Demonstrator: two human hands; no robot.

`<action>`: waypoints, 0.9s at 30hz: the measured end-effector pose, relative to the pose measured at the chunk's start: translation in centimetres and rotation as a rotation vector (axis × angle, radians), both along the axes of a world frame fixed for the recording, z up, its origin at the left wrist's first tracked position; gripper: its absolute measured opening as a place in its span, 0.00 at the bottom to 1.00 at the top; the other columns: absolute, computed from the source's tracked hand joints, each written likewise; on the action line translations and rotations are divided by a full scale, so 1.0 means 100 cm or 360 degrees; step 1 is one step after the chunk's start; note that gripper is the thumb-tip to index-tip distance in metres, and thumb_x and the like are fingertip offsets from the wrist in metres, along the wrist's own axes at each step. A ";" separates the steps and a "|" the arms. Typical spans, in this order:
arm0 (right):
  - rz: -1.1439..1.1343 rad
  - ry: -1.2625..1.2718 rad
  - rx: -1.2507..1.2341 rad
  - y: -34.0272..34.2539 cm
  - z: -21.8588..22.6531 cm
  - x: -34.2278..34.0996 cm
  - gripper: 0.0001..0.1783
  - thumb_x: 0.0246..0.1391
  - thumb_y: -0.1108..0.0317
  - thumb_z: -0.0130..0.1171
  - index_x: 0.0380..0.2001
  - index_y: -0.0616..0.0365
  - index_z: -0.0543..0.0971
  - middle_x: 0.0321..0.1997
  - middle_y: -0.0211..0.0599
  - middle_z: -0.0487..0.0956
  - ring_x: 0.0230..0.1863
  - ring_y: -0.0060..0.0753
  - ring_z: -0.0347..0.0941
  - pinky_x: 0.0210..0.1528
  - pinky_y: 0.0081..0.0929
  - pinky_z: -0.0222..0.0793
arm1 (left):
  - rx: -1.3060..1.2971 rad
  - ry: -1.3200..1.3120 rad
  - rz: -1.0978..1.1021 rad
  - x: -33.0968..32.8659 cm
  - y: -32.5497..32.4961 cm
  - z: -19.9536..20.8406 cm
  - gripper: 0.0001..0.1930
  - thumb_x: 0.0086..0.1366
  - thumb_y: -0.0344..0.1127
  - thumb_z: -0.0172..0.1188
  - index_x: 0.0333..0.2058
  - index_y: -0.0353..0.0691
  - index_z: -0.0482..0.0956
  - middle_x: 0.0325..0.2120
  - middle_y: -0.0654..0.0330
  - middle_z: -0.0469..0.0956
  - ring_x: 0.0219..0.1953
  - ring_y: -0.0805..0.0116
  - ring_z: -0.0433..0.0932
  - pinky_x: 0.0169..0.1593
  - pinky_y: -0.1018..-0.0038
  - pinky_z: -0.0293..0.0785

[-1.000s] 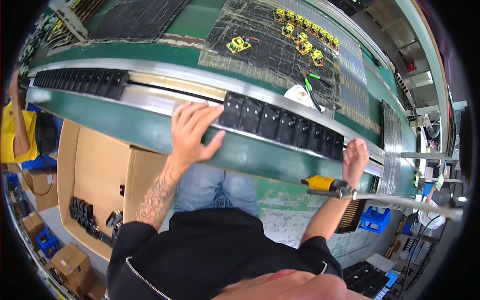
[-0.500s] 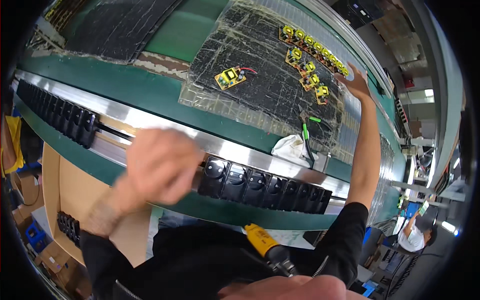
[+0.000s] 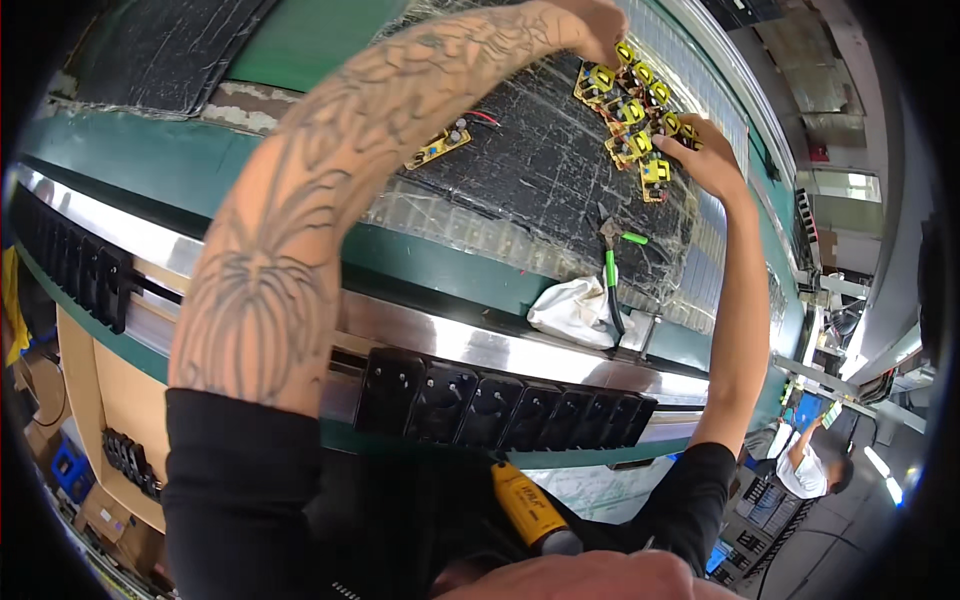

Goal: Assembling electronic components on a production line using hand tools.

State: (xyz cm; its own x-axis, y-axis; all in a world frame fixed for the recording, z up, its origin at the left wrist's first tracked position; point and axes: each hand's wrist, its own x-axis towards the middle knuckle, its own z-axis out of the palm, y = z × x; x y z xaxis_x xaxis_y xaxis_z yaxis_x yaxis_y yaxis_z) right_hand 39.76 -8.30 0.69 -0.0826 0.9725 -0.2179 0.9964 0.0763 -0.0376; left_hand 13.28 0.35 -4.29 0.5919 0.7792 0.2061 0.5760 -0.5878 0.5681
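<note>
Rows of small circuit boards with yellow transformers (image 3: 632, 112) lie at the far right of a black, scratched mat (image 3: 540, 165). My left hand (image 3: 598, 28) reaches across to the far end of the back row, its fingers bent against the end board and partly hidden. At the near end of that row my right hand (image 3: 712, 163) is closed, thumb and fingers around the last boards. A single circuit board (image 3: 438, 148) with a red wire sits apart, partly covered by my left forearm. Green-handled cutters (image 3: 611, 262) rest near the mat's front edge, against a white cloth (image 3: 575, 312).
Black plastic housings (image 3: 490, 410) stand in a line along the metal rail (image 3: 450, 340), with more housings (image 3: 70, 255) at the left. A yellow tool (image 3: 525, 505) is by my body. A cardboard box (image 3: 90, 370) stands lower left. Another person (image 3: 808, 465) sits far right.
My left hand has swung from above the rail to the far end of the back row. My right hand has closed on its near end, and that row now lies closer to the front boards.
</note>
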 end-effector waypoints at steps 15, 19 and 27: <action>0.0486 0.0415 0.0131 -0.146 0.044 -0.047 0.20 0.57 0.66 0.64 0.51 0.60 0.79 0.56 0.41 0.78 0.50 0.38 0.77 0.52 0.31 0.72 | -0.0004 0.0235 -0.0118 -0.133 -0.153 0.050 0.18 0.60 0.43 0.66 0.45 0.38 0.83 0.36 0.55 0.85 0.34 0.53 0.82 0.44 0.62 0.78; 0.0333 0.0505 -0.0010 -0.184 0.049 -0.062 0.20 0.53 0.71 0.66 0.51 0.57 0.80 0.55 0.38 0.79 0.49 0.37 0.77 0.51 0.28 0.73 | 0.0008 0.0739 0.0133 -0.158 -0.188 0.049 0.18 0.58 0.46 0.66 0.41 0.41 0.84 0.34 0.55 0.85 0.36 0.52 0.83 0.43 0.57 0.79; 0.1854 0.0034 0.0366 -0.190 0.018 -0.179 0.24 0.46 0.70 0.67 0.50 0.51 0.80 0.57 0.27 0.77 0.47 0.37 0.75 0.49 0.31 0.72 | 0.0191 0.0147 0.0615 -0.178 -0.227 0.037 0.17 0.55 0.42 0.70 0.41 0.39 0.83 0.30 0.56 0.85 0.30 0.58 0.83 0.35 0.64 0.77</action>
State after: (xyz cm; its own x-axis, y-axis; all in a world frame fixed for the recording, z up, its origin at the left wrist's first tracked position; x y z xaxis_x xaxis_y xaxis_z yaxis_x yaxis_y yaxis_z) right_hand 21.82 -27.34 2.53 -0.9450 0.3251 -0.0356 0.3216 0.9435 0.0798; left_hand -4.57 -22.37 -0.60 0.2805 0.9215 0.2687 0.8126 -0.3770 0.4445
